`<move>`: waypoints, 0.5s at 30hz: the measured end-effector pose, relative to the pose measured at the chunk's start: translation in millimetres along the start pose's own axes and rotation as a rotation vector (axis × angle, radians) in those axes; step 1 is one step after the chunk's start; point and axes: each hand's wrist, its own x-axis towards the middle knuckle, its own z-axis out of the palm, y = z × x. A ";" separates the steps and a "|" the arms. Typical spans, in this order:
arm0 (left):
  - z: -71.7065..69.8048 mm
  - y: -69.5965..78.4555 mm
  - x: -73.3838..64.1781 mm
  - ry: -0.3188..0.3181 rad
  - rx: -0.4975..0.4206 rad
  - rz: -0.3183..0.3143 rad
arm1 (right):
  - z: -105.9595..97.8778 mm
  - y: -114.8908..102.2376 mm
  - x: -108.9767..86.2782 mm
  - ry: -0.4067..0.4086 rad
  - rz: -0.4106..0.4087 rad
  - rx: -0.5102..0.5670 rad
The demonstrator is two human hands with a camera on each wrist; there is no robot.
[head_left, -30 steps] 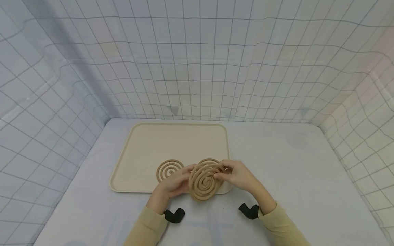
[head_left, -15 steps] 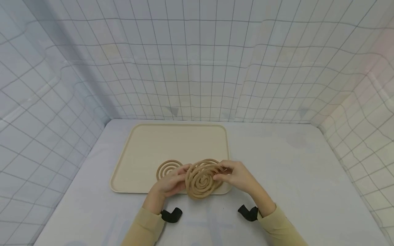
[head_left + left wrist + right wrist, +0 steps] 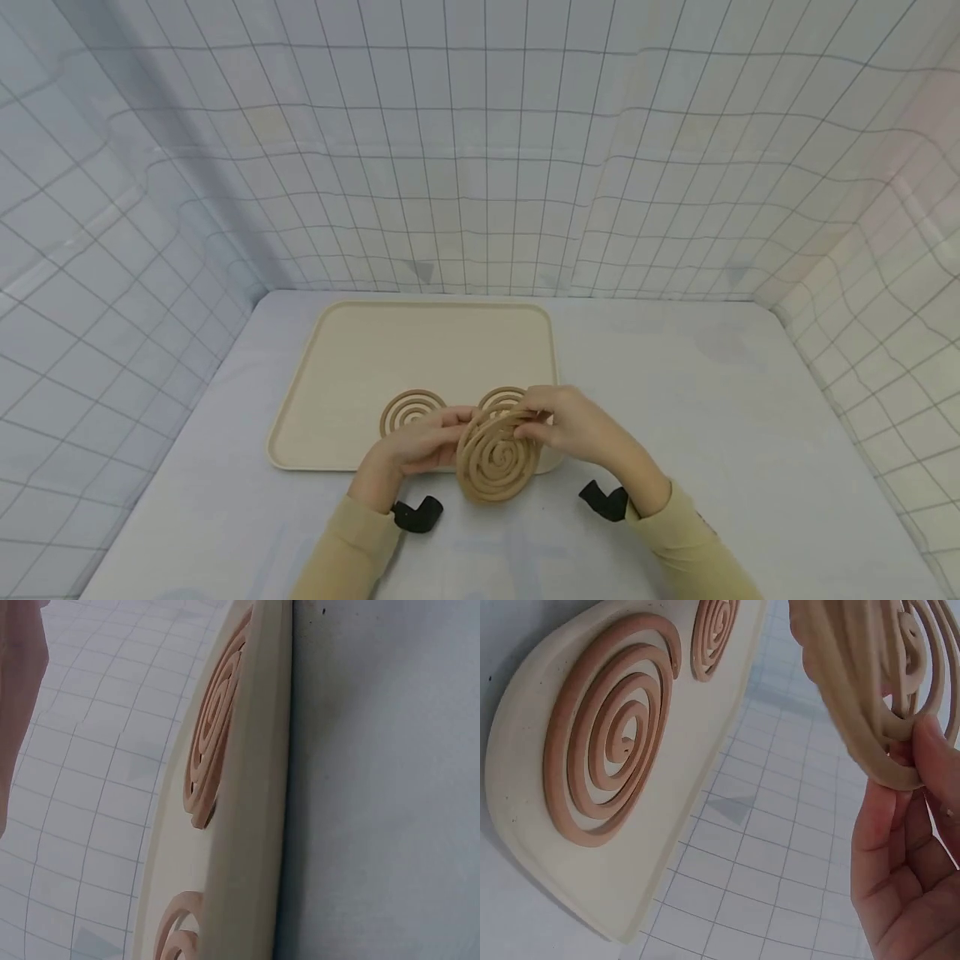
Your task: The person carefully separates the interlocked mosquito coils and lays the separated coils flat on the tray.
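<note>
Both hands hold a pair of nested tan mosquito coils (image 3: 495, 467), tilted over the tray's front edge. My right hand (image 3: 577, 425) pinches their upper right rim between thumb and fingers; the right wrist view shows strands of the coils (image 3: 847, 690) overlapping and partly fanned apart. At the left rim, the fingers of my left hand (image 3: 420, 442) grip the coils. On the tray (image 3: 427, 342) lie two flat coils side by side: the right coil (image 3: 557, 757) is half hidden behind the held ones in the head view, the left coil (image 3: 196, 765) partly behind my left hand.
The cream tray has a low raised rim and sits on a white-covered table (image 3: 675, 400). Grid-patterned white walls (image 3: 465, 150) enclose the back and sides. A black wrist mount (image 3: 418, 514) sticks out beside the left sleeve, and another black mount (image 3: 603, 500) by the right.
The held coils shifted slightly left, then came back right and lower, exposing more of the right tray coil. Both hands keep hold; the right hand has moved slightly left and up.
</note>
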 end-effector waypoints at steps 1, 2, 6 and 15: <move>0.3 0.3 -0.2 0.003 0.000 0.011 | -0.1 -0.2 0.3 0.008 0.019 0.002; 0.7 0.4 -0.3 0.006 0.005 0.027 | 0.2 -0.2 0.4 0.019 0.045 0.011; 1.3 -2.8 0.1 -0.001 0.014 0.091 | 3.1 2.7 -0.8 0.064 0.146 0.072; 2.3 -8.7 1.0 0.015 -0.011 0.141 | 7.2 9.7 -4.6 0.080 0.181 0.156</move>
